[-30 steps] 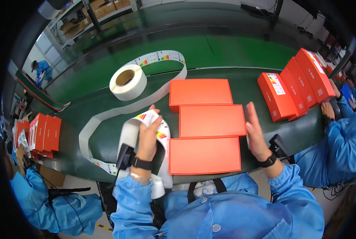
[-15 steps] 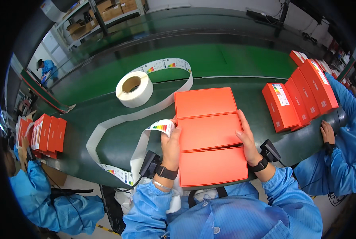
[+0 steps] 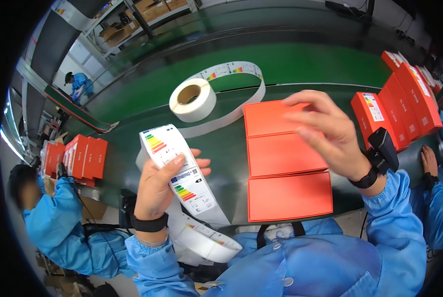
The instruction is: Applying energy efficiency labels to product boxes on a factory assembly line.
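Between its thumb and fingers my left hand (image 3: 157, 187) grips a white strip of labels (image 3: 194, 195) printed with coloured bars. The strip hangs down toward my lap, where a loop of it curls. Three flat red boxes (image 3: 291, 197) lie in a column on the table in front of me. Above the upper two hovers my right hand (image 3: 335, 141), fingers apart and slightly bent, with nothing visible in them. Beyond my left hand stands the label roll (image 3: 205, 106), its strip looping out behind it and back past the boxes.
Upright red boxes (image 3: 400, 106) with labels stand at the right, near a co-worker's hand (image 3: 428, 161). More red boxes (image 3: 90, 157) stand at the left beside another co-worker (image 3: 68, 213). Behind the dark green table (image 3: 226, 148) runs a bright green surface (image 3: 305, 72).
Both hands have let go of the red boxes. My left hand has moved left and now grips the label strip; my right hand has risen over the boxes. The view has shifted.
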